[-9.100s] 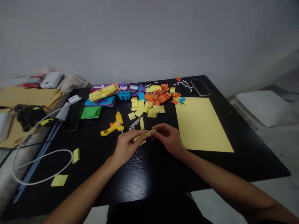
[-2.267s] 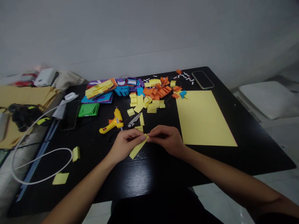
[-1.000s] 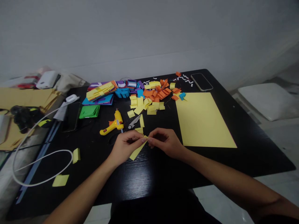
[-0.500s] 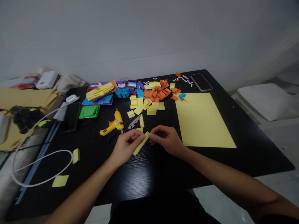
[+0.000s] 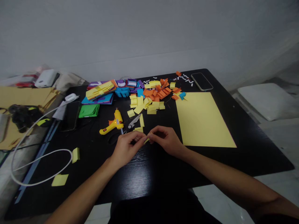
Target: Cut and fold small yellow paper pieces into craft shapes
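Note:
Both hands meet over the black table [image 5: 168,174], pinching one small yellow paper strip [image 5: 147,140] between them. My left hand [image 5: 127,146] has thumb and fingers closed on its left side. On the other side, my right hand [image 5: 165,140] is closed on it too, its fingertips nearly touching the left ones. Most of the strip is hidden by the fingers. Just beyond my left hand lie scissors [image 5: 134,122], beside a yellow glue gun [image 5: 114,123]. Farther back are folded yellow paper pieces [image 5: 151,109] and orange ones [image 5: 161,91].
A large yellow sheet [image 5: 205,121] lies at the right, with a phone [image 5: 202,81] behind it. Green paper [image 5: 89,110], a dark phone [image 5: 70,115] and a looped white cable [image 5: 42,155] are at the left. A white stool [image 5: 268,101] stands beyond the table.
The yellow strip stuck out long and flat below the fingers before; now only a short, narrow part shows. My hands have drawn slightly closer together.

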{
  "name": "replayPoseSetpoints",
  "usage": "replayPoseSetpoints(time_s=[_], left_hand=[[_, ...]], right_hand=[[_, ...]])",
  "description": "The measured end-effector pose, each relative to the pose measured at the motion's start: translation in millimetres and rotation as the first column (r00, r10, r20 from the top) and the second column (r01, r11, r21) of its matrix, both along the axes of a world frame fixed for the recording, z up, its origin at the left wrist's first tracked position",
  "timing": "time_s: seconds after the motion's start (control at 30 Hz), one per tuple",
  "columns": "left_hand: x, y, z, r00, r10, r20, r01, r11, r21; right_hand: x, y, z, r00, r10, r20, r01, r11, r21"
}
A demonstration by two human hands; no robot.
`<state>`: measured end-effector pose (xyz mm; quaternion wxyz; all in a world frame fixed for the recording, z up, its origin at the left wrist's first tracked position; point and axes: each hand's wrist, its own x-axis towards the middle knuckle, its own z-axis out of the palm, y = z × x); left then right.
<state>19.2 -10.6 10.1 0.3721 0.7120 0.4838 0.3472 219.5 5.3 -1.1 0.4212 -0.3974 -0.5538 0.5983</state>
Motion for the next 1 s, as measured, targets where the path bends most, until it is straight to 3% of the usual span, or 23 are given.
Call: replayPoseSetpoints(time_s=[0.23,0.73,1.0], left_hand=[[-8,9,5.6,0.997,0.029,0.075,-0.024,0.997,-0.068],[-5,7,3.2,0.995,-0.094,-0.024,0.094,0.995,0.033],[-14,16,2.8,0.999,-0.012,0.05,0.015,0.999,-0.052]], right_hand=[[5,9,1.5,0.988,-0.15,-0.033,0.149,0.989,-0.024],[2,4,-1.2,0.997,0.083,0.004,-0.082,0.989,-0.122],[9,19,-2.4,0.999,-0.011,-0.03,0.006,0.99,-0.141]])
